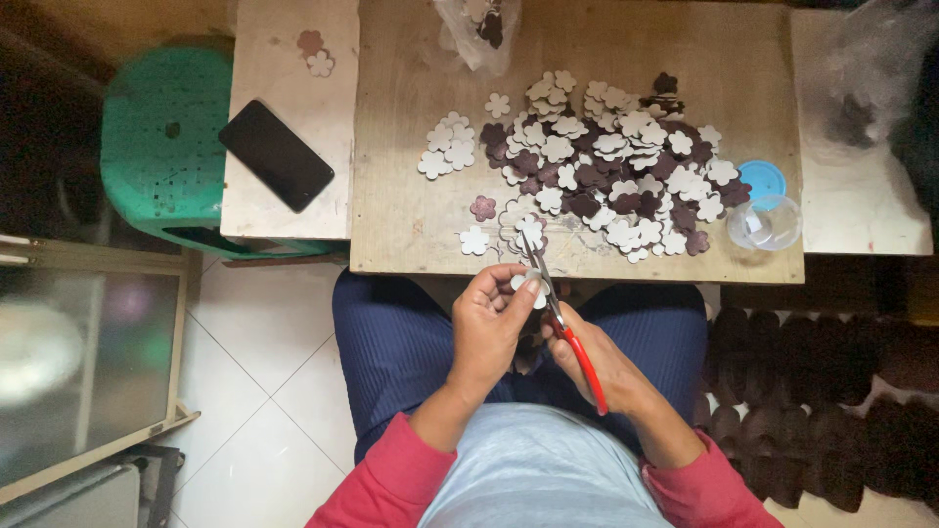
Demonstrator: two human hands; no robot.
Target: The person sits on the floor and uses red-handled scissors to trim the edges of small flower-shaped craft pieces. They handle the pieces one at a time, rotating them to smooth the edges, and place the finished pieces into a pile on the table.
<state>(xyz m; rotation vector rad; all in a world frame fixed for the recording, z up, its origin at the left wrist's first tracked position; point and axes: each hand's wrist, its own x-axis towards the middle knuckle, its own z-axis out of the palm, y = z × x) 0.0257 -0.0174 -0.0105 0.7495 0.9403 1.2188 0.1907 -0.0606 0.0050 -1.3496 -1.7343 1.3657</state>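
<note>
Left hand [494,323] is pinching a flower piece [528,286]; right hand [597,362] is gripping pliers [558,313], possibly nipping fingertips at twelve o'clock.

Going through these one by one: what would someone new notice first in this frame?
Probably the big heap of white and dark brown flower-shaped cutouts spread over the wooden board at the top. Just below it, the left hand holds one white flower piece while the right hand works red-handled pliers against it. To the left, a black phone lies beside a green plastic stool.
</note>
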